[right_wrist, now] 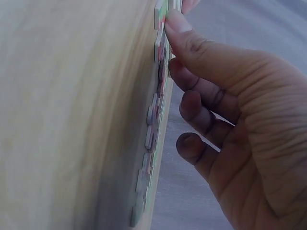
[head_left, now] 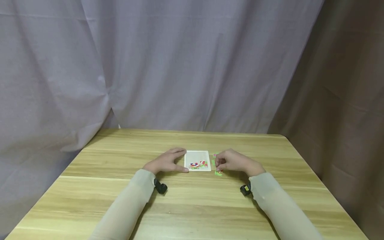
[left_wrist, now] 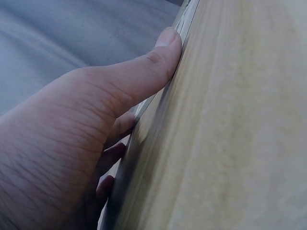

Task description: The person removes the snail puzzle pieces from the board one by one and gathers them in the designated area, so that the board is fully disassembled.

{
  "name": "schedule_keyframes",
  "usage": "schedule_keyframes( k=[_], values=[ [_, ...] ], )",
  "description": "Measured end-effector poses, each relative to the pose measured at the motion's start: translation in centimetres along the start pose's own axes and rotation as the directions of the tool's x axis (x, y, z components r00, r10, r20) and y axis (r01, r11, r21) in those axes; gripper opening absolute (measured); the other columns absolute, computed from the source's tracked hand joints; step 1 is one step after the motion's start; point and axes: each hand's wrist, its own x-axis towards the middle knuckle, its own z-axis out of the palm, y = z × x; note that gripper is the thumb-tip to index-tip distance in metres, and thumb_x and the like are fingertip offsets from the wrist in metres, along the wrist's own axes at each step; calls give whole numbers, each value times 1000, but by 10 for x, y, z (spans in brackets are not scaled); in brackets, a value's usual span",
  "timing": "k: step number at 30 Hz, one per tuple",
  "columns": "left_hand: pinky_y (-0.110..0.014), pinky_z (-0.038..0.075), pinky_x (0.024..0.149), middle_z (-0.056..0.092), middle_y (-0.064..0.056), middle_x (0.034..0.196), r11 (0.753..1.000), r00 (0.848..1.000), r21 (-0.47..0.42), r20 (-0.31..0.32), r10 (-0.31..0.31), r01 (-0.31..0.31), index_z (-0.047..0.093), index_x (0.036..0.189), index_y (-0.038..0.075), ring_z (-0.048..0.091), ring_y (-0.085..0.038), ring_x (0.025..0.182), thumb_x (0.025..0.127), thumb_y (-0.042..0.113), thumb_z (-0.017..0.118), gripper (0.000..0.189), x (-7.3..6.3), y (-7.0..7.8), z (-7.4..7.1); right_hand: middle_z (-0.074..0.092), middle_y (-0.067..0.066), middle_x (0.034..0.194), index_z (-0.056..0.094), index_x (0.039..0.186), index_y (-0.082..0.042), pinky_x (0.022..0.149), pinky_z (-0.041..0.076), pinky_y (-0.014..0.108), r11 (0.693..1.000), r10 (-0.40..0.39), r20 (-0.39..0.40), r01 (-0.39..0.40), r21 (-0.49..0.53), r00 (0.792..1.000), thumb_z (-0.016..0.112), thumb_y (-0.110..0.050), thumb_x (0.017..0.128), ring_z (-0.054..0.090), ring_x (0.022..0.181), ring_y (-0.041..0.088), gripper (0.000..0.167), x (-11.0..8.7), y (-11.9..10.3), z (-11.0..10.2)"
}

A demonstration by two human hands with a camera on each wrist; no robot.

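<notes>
A square white puzzle tray (head_left: 196, 152) lies flat on the table, with several colourful pieces fitted along its near side. My left hand (head_left: 168, 162) rests at the tray's left edge, fingers at the far corner and thumb at the near one. In the left wrist view its thumb (left_wrist: 165, 48) lies extended against the tray's thin edge. Right of the tray, my right hand (head_left: 234, 162) has curled fingers over loose green-edged pieces. Its thumb (right_wrist: 180, 31) pinches at a puzzle piece (right_wrist: 161, 14); the index fingertip is hidden there.
Several loose puzzle pieces (right_wrist: 152, 115) lie in a row on the wooden table (head_left: 186, 210) beneath the right hand. Grey curtains (head_left: 168, 66) hang behind the table's far edge and along the sides. Each wrist wears a small black camera (head_left: 160, 187).
</notes>
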Motion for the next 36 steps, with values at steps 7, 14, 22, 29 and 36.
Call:
schedule_keyframes(
  k=[7, 14, 22, 29, 36],
  values=[
    [-57, 23, 132, 30, -6, 174, 1000, 1000, 13, 0, 6, -6, 36, 166, 14, 27, -33, 161, 87, 66, 75, 102, 1, 0, 0, 74, -8, 83, 74, 88, -14, 72, 58, 20, 999, 37, 3, -37, -1, 999, 80, -19, 94, 66, 76, 2, 9, -2, 1, 1],
    [-59, 25, 131, 31, -8, 174, 1000, 1000, 13, -7, 12, -12, 36, 166, 12, 28, -34, 161, 87, 65, 75, 103, 1, 0, -2, 75, -10, 83, 76, 88, -16, 73, 59, 20, 999, 25, -13, -25, -27, 1000, 80, -21, 94, 65, 76, 0, 9, 0, 1, 2],
    [-58, 24, 131, 31, -7, 174, 1000, 1000, 13, -3, 3, -3, 36, 166, 14, 27, -33, 161, 86, 67, 75, 103, 1, -2, 1, 72, -11, 80, 76, 89, -17, 69, 56, 20, 1000, 14, 15, -14, -25, 1000, 79, -22, 95, 60, 72, 1, 8, 2, 2, 6],
    [-57, 24, 132, 32, -7, 174, 1000, 1000, 14, -11, 9, -9, 36, 165, 12, 28, -33, 161, 87, 65, 76, 103, 0, 0, 0, 70, -11, 80, 77, 90, -18, 67, 54, 21, 999, 33, 18, -33, -6, 999, 80, -21, 94, 59, 72, 2, 6, 3, 0, 4],
    [-57, 23, 132, 31, -5, 174, 1000, 1000, 15, -7, 2, -2, 35, 166, 15, 27, -32, 161, 87, 66, 75, 102, 1, -1, 1, 71, -10, 82, 77, 90, -17, 68, 55, 21, 1000, 24, 15, -24, -1, 1000, 80, -20, 95, 60, 73, 3, 6, 3, 2, 5]
  ],
)
